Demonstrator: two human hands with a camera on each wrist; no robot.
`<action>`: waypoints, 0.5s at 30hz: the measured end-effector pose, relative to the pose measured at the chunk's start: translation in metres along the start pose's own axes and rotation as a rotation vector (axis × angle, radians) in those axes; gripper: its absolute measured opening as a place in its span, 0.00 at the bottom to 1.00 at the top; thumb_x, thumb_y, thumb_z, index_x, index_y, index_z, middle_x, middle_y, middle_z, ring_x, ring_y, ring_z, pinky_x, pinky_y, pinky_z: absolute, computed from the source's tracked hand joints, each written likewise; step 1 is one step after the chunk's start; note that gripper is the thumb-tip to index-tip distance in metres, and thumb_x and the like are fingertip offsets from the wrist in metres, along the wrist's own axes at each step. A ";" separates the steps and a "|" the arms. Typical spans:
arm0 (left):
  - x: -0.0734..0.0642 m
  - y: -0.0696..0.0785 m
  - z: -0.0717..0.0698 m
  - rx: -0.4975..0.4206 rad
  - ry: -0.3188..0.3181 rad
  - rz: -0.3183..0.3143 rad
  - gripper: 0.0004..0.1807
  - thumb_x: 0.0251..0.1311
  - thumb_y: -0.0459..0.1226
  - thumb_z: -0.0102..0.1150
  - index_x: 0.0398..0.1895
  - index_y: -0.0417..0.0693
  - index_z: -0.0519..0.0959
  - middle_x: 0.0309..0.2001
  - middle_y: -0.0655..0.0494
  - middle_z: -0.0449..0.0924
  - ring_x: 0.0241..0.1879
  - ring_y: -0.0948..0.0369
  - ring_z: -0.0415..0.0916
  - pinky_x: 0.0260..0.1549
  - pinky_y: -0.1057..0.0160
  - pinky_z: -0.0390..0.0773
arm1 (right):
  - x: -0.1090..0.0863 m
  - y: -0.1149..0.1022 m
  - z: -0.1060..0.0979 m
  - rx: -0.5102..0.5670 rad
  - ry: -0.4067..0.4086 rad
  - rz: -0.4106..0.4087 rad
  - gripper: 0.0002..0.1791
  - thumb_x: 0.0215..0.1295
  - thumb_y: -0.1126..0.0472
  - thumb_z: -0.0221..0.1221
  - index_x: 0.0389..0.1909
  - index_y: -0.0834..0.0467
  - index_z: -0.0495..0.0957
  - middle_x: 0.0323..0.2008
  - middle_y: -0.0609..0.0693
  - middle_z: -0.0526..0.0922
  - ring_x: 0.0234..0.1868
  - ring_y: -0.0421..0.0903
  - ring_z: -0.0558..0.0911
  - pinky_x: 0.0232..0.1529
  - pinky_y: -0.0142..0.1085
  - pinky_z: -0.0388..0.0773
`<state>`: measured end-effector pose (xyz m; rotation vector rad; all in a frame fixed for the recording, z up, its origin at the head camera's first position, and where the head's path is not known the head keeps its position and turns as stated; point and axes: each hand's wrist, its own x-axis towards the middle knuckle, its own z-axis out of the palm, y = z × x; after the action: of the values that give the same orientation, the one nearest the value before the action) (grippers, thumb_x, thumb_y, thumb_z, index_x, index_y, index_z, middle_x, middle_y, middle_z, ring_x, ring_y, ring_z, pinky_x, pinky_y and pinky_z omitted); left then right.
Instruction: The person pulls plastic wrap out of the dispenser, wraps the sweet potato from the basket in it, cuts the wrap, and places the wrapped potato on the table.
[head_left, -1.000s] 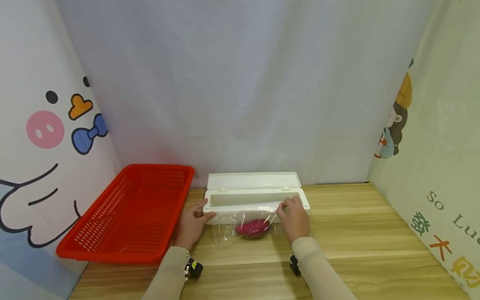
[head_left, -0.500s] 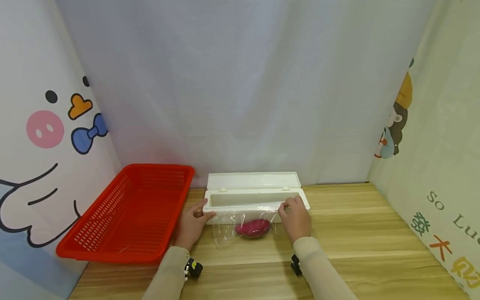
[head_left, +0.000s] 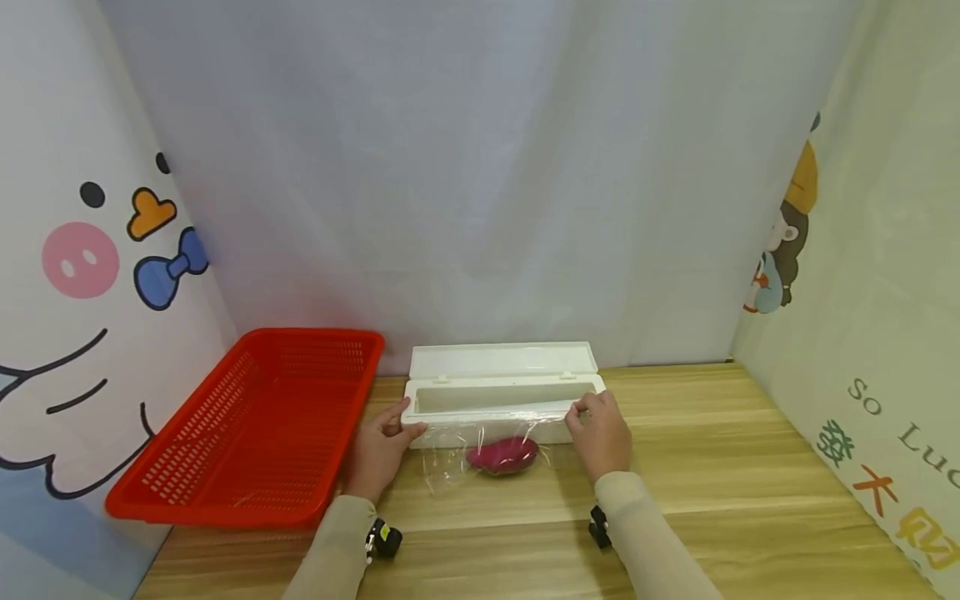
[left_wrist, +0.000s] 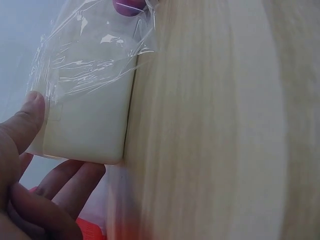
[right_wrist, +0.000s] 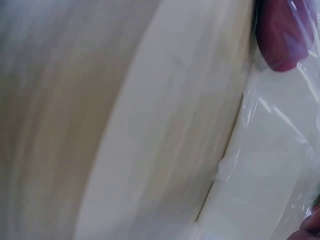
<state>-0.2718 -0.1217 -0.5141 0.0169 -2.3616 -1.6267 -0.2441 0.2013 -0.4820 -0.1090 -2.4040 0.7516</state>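
A long white cling film box (head_left: pixel 540 385) stands with its lid (head_left: pixel 502 360) raised at the back. Clear cling film (head_left: pixel 447 467) hangs over its front wall and drapes onto a purple sweet potato (head_left: pixel 502 456) lying just before it. My left hand (head_left: pixel 377 450) holds the box's left end; the left wrist view shows the thumb (left_wrist: pixel 34 112) on the upper front edge and fingers against the end wall. At the right front edge, my right hand (head_left: pixel 603 435) pinches the film between thumb and forefinger. The right wrist view shows only that hand's fingertips (right_wrist: pixel 311 227).
To the left of the box is a red plastic basket (head_left: pixel 217 514) with slotted sides. Beneath everything lies a wood-grain table (head_left: pixel 705 467). A pale curtain (head_left: pixel 480 167) hangs behind, with printed cloths at both sides.
My right hand has slid slightly rightward along the box's front edge. The left hand keeps its place on the box, and the head view has shifted a little.
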 end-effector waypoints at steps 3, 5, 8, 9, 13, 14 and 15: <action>0.000 0.000 -0.001 0.005 0.001 0.006 0.31 0.44 0.47 0.73 0.56 0.56 0.79 0.42 0.50 0.84 0.32 0.60 0.79 0.24 0.72 0.73 | 0.001 0.004 -0.002 0.003 0.008 0.016 0.02 0.55 0.62 0.61 0.26 0.56 0.79 0.29 0.49 0.71 0.20 0.44 0.69 0.21 0.37 0.69; -0.001 0.000 -0.001 0.003 -0.001 0.006 0.31 0.44 0.47 0.73 0.56 0.56 0.79 0.43 0.50 0.83 0.32 0.60 0.79 0.24 0.72 0.74 | 0.001 0.006 -0.004 0.006 0.017 0.019 0.02 0.55 0.62 0.61 0.26 0.57 0.79 0.29 0.49 0.71 0.20 0.44 0.69 0.22 0.38 0.70; -0.001 0.000 -0.001 -0.005 -0.001 0.003 0.31 0.44 0.46 0.73 0.56 0.56 0.79 0.45 0.50 0.83 0.33 0.60 0.80 0.24 0.71 0.74 | 0.002 0.009 -0.004 -0.003 0.038 0.002 0.02 0.55 0.62 0.62 0.26 0.57 0.79 0.29 0.49 0.72 0.22 0.46 0.71 0.22 0.39 0.71; -0.001 0.000 -0.001 -0.008 -0.001 0.003 0.31 0.45 0.46 0.73 0.57 0.56 0.79 0.46 0.50 0.83 0.33 0.60 0.80 0.24 0.71 0.74 | 0.002 0.010 -0.004 -0.015 0.050 -0.012 0.03 0.54 0.62 0.62 0.25 0.57 0.79 0.29 0.50 0.73 0.23 0.47 0.71 0.25 0.41 0.72; -0.001 0.000 -0.001 -0.017 -0.005 0.002 0.31 0.45 0.46 0.73 0.57 0.55 0.79 0.50 0.50 0.81 0.34 0.59 0.81 0.23 0.71 0.74 | 0.004 0.012 -0.004 -0.061 0.092 -0.060 0.04 0.54 0.62 0.63 0.23 0.57 0.80 0.27 0.51 0.75 0.33 0.55 0.73 0.41 0.49 0.70; -0.001 0.000 -0.001 -0.018 -0.006 0.001 0.31 0.45 0.46 0.73 0.57 0.55 0.78 0.51 0.51 0.81 0.34 0.59 0.81 0.23 0.71 0.74 | 0.004 0.013 -0.004 -0.066 0.094 -0.062 0.04 0.54 0.62 0.63 0.23 0.57 0.80 0.27 0.52 0.75 0.34 0.56 0.73 0.41 0.50 0.70; -0.001 0.000 -0.002 -0.019 -0.008 0.000 0.31 0.45 0.46 0.73 0.57 0.55 0.78 0.52 0.51 0.80 0.34 0.59 0.81 0.23 0.71 0.74 | 0.004 0.013 -0.004 -0.066 0.093 -0.061 0.04 0.54 0.62 0.63 0.23 0.57 0.80 0.27 0.52 0.75 0.34 0.56 0.74 0.42 0.50 0.70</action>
<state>-0.2705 -0.1229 -0.5134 0.0064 -2.3525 -1.6519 -0.2464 0.2149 -0.4844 -0.0945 -2.3335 0.6252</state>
